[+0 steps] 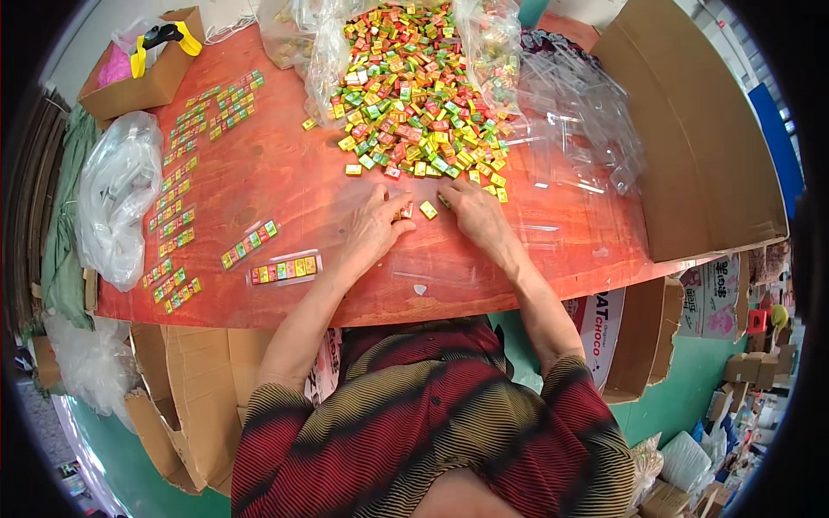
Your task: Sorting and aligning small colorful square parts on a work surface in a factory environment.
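while both hands rest on the table, left hand pinches a red candy, right hand grip loose beside a yellow candy.

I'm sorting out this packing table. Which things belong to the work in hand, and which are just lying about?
In hand: left hand; right hand; loose candies between them; candy pile; filled strips; clear sleeves.

Lying about: cardboard box with pink bag; white plastic bag; big carton.

Both bare forearms reach forward from the lower edge and converge, the left hand palm down with fingers curled inward, the right hand just beside it, palm down, its fingers bent forward.
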Demonstrator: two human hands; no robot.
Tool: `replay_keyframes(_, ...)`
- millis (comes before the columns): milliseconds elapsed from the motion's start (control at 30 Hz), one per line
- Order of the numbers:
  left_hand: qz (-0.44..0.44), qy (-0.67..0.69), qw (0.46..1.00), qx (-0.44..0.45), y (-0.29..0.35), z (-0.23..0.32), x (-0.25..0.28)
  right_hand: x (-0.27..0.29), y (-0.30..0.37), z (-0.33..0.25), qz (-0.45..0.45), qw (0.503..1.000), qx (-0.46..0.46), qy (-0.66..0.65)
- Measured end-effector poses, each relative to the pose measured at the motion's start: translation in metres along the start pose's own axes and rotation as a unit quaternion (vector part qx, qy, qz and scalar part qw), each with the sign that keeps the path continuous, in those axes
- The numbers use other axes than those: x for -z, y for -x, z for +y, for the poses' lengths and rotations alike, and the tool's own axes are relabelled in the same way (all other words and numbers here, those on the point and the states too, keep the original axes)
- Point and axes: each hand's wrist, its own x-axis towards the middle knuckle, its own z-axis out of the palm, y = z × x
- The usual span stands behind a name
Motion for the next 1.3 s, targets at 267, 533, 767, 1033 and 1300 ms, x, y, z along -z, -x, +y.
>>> replay_keyframes(267, 0.051, -0.031, 0.998, -0.016, -0.006, 0.009, -0.02, -0.001, 0.019, -0.008, 0.083, 0.996, -0.026, -0.014)
replay_keyframes(533, 0.071, -0.06, 0.996, 0.007, -0.008, 0.017, -0.026, 0.0, 0.028, -0.003, 0.106, 0.979, -0.176, 0.003)
replay_keyframes(767, 0.064, -0.068, 0.996, -0.004, -0.008, 0.018, -0.024, -0.011, 0.03, -0.006, 0.107, 0.988, -0.112, 0.018)
replay_keyframes(1033, 0.062, -0.039, 0.997, -0.002, -0.007, 0.011, -0.03, 0.011, 0.032, 0.001, 0.037, 0.992, -0.102, 0.059)
replay_keyframes(1300, 0.099, -0.063, 0.993, -0.019, 0.001, 0.015, -0.026, 0.024, 0.037, 0.021, 0.098, 0.977, -0.177, 0.07)
